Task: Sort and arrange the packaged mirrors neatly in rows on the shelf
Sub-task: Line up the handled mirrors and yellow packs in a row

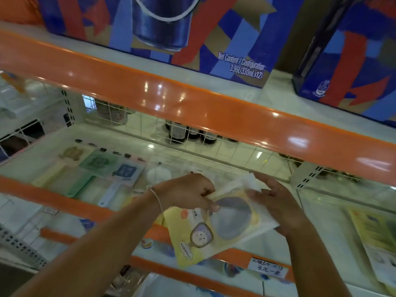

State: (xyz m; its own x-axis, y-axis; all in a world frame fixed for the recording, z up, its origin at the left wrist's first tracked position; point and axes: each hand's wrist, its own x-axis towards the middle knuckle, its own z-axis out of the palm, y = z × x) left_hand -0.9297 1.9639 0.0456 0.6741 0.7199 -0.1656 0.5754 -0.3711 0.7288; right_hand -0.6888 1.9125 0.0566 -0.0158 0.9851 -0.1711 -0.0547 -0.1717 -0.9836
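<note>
Left hand (188,192) pinches the yellow packaged mirror (216,228) at its top edge; right hand (276,202) grips the opposite side. Recommend squaring it beside the blue mirror (124,171) left of the hands, edges aligned.

Blue carton (214,28) reads "Net Content / Configuration: 3.96L(330mLx12)".

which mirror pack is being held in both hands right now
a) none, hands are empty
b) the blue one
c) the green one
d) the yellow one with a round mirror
d: the left hand and right hand both grip the yellow packaged mirror, while the green pack and blue pack lie on the shelf.
</note>
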